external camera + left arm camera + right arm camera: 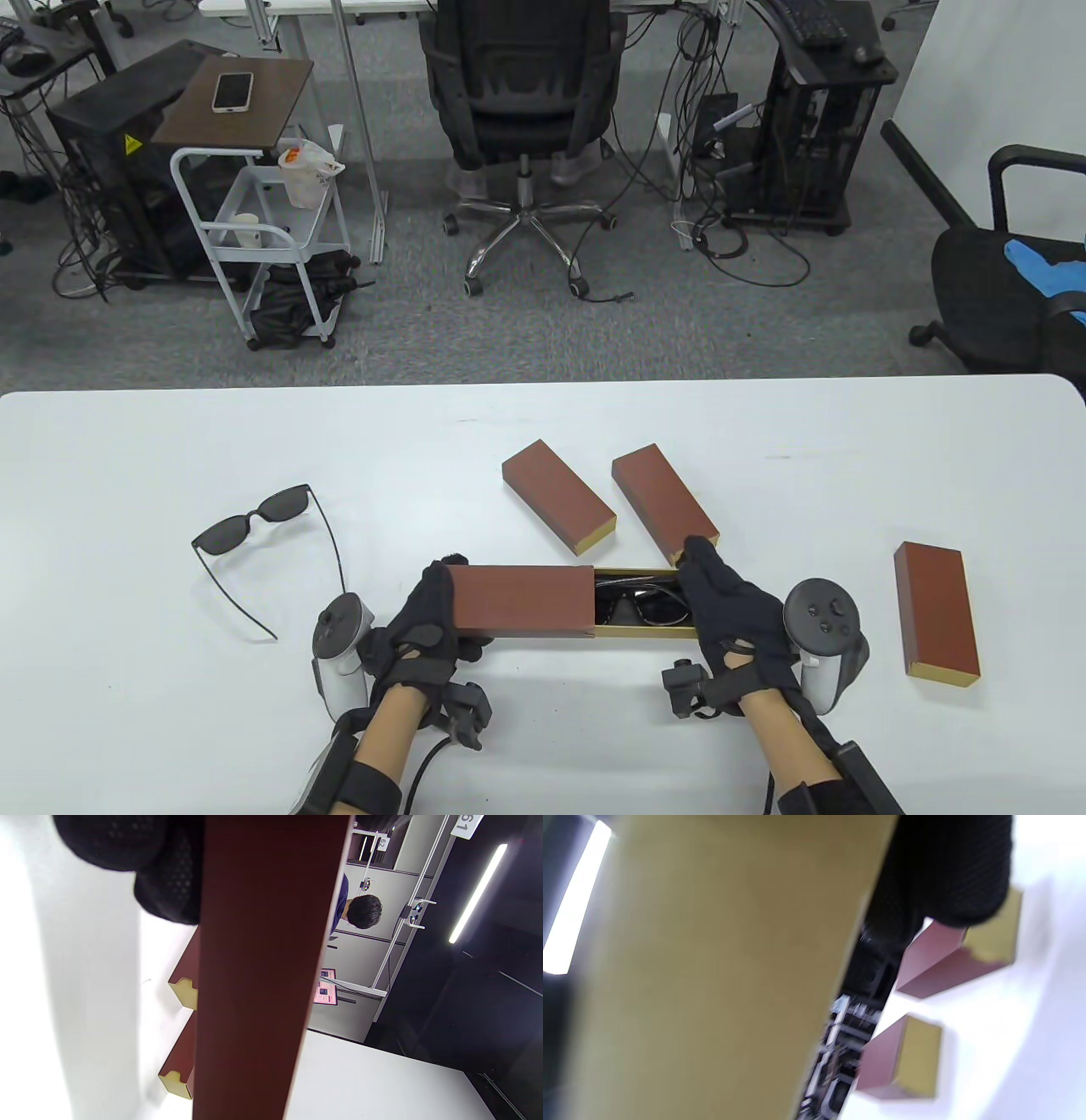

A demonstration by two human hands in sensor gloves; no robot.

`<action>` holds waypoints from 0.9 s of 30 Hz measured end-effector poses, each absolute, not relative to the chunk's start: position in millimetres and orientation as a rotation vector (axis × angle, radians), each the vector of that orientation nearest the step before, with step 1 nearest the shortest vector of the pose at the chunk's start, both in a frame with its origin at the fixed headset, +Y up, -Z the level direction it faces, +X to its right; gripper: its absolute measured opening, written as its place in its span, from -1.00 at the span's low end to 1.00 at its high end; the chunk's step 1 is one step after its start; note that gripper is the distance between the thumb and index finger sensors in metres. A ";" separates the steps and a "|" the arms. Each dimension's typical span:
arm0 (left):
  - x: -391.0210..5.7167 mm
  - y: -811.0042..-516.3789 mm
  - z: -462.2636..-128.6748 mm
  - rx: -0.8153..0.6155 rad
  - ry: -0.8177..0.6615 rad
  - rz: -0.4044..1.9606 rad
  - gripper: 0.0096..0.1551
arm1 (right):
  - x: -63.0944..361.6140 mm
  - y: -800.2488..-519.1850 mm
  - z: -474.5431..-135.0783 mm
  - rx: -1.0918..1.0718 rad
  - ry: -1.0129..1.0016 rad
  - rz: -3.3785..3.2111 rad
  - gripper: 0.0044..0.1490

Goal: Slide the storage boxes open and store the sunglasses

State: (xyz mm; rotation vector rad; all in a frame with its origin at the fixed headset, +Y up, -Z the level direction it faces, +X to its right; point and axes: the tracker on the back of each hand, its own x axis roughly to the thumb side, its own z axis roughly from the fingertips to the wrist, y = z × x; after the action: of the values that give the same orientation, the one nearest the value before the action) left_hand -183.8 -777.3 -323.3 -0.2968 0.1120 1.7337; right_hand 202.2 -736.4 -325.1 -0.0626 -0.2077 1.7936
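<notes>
Near the table's front edge my left hand grips the brown sleeve of a storage box. My right hand holds the gold inner tray, which stands partly slid out to the right. Dark sunglasses lie inside the tray. In the left wrist view the brown sleeve fills the middle below my gloved fingers. The gold tray fills the blurred right wrist view. A second pair of black sunglasses lies open on the table to the left.
Two shut brown boxes lie just behind the held box, their gold ends toward me. A third box lies at the right. Office chairs, a cart and cables stand beyond the table's far edge.
</notes>
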 end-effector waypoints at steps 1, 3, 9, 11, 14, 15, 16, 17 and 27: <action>-182.6 -776.1 -323.0 -0.297 0.111 1.738 -0.14 | 200.1 -738.0 -324.9 -0.020 -0.174 1.737 -0.19; -179.1 -773.2 -322.1 -0.294 0.115 1.744 -0.14 | 196.7 -739.0 -325.2 0.032 -0.141 1.685 -0.05; -170.7 -769.0 -320.1 -0.321 0.127 1.738 -0.14 | 194.0 -737.3 -326.1 0.161 -0.044 1.599 0.15; -170.2 -767.6 -320.1 -0.341 0.120 1.741 -0.13 | 194.2 -735.1 -325.5 0.187 -0.011 1.581 0.16; -166.8 -764.2 -319.9 -0.368 0.101 1.733 -0.13 | 192.3 -729.5 -323.4 0.229 0.030 1.581 0.17; -164.7 -763.2 -319.7 -0.379 0.094 1.732 -0.13 | 190.4 -728.8 -322.9 0.236 0.044 1.584 0.17; -161.6 -762.2 -319.2 -0.393 0.086 1.727 -0.13 | 187.4 -728.9 -322.3 0.254 0.071 1.586 0.18; -159.2 -761.6 -318.7 -0.401 0.078 1.722 -0.12 | 185.3 -729.4 -322.0 0.266 0.088 1.587 0.18; -140.7 -751.2 -314.3 -0.396 0.043 1.679 -0.13 | 154.1 -732.9 -313.5 0.376 0.136 1.608 0.19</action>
State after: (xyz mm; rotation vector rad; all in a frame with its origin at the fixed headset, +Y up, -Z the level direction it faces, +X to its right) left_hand -140.7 -751.2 -314.3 -0.3956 0.0427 1.6793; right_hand 154.1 -732.9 -313.5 0.3761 0.1361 1.6079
